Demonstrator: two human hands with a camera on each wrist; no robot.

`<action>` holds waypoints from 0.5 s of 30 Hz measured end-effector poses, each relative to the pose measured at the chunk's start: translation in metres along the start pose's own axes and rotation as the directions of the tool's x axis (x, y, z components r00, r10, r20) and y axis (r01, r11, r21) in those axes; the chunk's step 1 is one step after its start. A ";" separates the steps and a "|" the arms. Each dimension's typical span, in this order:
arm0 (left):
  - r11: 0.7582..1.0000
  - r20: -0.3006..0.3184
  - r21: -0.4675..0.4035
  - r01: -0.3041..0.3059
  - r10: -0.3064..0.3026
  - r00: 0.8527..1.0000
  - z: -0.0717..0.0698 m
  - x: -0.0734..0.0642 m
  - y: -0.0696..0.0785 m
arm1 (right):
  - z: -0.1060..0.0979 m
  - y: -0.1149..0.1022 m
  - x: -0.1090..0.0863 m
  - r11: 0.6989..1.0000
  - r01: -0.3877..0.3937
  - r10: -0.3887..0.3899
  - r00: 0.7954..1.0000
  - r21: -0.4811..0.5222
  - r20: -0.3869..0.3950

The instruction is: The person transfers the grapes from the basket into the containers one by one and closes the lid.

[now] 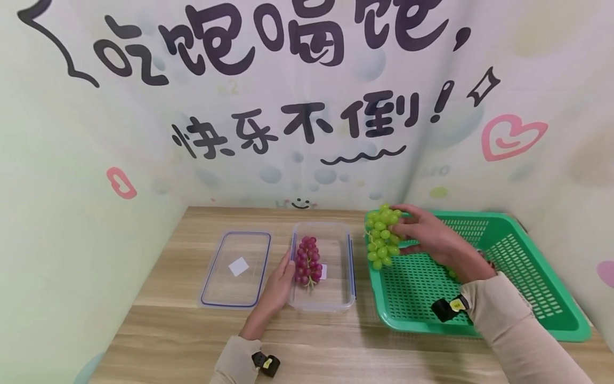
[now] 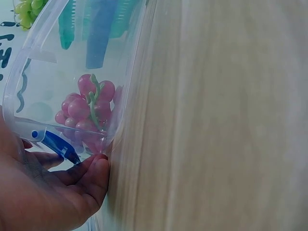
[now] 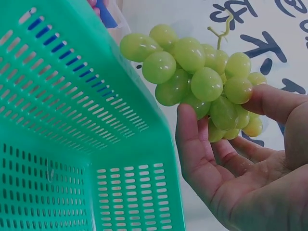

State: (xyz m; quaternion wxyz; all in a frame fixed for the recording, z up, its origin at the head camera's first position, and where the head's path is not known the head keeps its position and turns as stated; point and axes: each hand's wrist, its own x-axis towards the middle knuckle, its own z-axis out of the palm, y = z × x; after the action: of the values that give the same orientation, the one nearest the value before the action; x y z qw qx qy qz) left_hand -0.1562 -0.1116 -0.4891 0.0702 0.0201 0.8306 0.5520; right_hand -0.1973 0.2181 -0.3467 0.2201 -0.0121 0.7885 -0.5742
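Note:
A bunch of green grapes [image 1: 382,237] is held up in my right hand [image 1: 429,234], over the left rim of the green basket [image 1: 384,314]. In the right wrist view, the thumb and fingers pinch the grapes [image 3: 207,84] from one side, and a bare stem sticks out. My left hand [image 1: 278,282] rests against the left wall of a clear plastic box [image 1: 331,305]. Inside that box lies a bunch of red grapes [image 1: 308,261], along its left side. The left wrist view has the fingers beside the blue-edged clip flap [image 2: 57,144] of the box.
Left of the box, a clear lid [image 1: 235,285] with a blue seal lies flat on the wooden table [image 1: 192,341]. More fruit, mostly hidden by the right forearm, lies in the basket. A printed cloth [image 1: 307,181] hangs behind the table.

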 end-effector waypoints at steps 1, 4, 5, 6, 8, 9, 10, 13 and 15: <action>1.000 0.001 0.003 0.000 0.000 1.000 0.000 0.000 0.000 | 0.001 -0.001 0.000 1.000 0.000 0.000 1.000 0.000 0.003; 1.000 -0.002 0.011 0.002 -0.002 1.000 0.001 -0.001 0.000 | 0.004 -0.002 0.002 1.000 0.006 -0.006 1.000 0.003 0.014; 1.000 -0.004 0.014 0.006 -0.006 1.000 0.000 -0.001 0.001 | 0.005 -0.002 0.003 1.000 0.008 -0.008 1.000 0.006 0.017; 1.000 -0.006 0.019 0.005 -0.005 1.000 0.000 -0.001 0.001 | 0.007 -0.002 0.004 1.000 0.011 -0.012 1.000 0.010 0.020; 1.000 -0.010 0.025 0.005 -0.005 1.000 0.000 -0.001 0.001 | 0.009 -0.003 0.005 1.000 0.019 -0.019 0.999 0.012 0.025; 1.000 -0.011 0.025 0.005 -0.005 1.000 0.001 -0.001 0.002 | 0.011 -0.003 0.006 1.000 0.020 -0.021 0.999 0.012 0.027; 1.000 -0.012 0.026 0.006 -0.006 1.000 0.001 -0.001 0.002 | 0.013 -0.003 0.007 1.000 0.020 -0.020 0.999 0.009 0.026; 1.000 -0.011 0.021 0.008 -0.008 1.000 0.000 -0.001 0.001 | 0.019 -0.004 0.011 1.000 0.014 -0.014 1.000 0.001 0.023; 1.000 -0.007 0.020 0.009 -0.009 1.000 0.000 -0.001 0.001 | 0.024 -0.004 0.014 1.000 0.005 -0.005 1.000 0.006 0.021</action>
State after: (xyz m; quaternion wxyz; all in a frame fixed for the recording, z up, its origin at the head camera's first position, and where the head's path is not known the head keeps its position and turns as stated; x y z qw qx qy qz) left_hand -0.1549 -0.1115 -0.4880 0.0696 0.0151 0.8364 0.5435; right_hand -0.2026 0.1915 -0.3532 0.2269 -0.0194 0.7843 -0.5771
